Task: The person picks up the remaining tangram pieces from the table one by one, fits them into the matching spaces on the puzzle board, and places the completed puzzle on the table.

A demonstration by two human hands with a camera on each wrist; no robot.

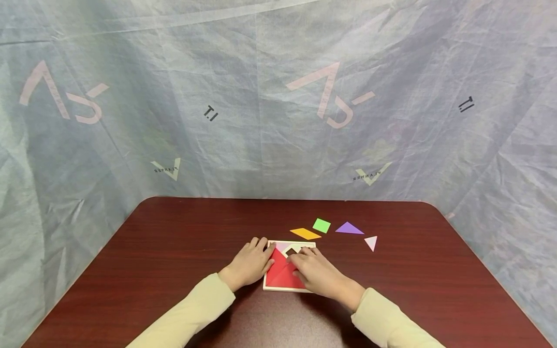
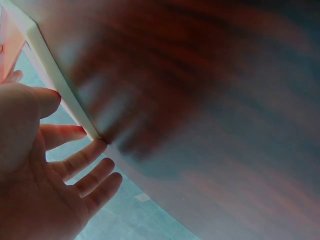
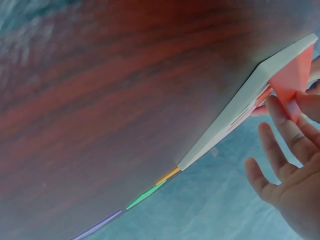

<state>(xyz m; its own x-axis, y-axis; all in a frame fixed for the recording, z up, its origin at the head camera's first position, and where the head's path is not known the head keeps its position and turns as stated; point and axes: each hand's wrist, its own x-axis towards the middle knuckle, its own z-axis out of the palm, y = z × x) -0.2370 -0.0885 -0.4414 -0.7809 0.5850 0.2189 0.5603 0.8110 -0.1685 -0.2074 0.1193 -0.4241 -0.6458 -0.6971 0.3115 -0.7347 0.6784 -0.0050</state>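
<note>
A shallow pale square tray (image 1: 289, 290) lies flat on the table. My left hand (image 1: 247, 263) rests at its left edge, fingers fairly straight, with thumb and fingertips touching the rim (image 2: 62, 85). Over the tray's right side, my right hand (image 1: 319, 271) pinches a large red triangle (image 1: 285, 278) between thumb and fingers. In the right wrist view that red triangle (image 3: 290, 80) slopes up from the front rim. Another red triangle (image 1: 274, 263) fills the tray's left side, and a pink piece (image 1: 282, 246) is near the back. My right fingers hide the tray's right part.
Behind the tray lie an orange parallelogram (image 1: 305, 234) and a green square (image 1: 321, 225). Farther right are a purple triangle (image 1: 349, 228) and a pale pink triangle (image 1: 372, 243). A grey printed curtain (image 1: 261, 145) hangs behind the dark red table (image 1: 187, 232).
</note>
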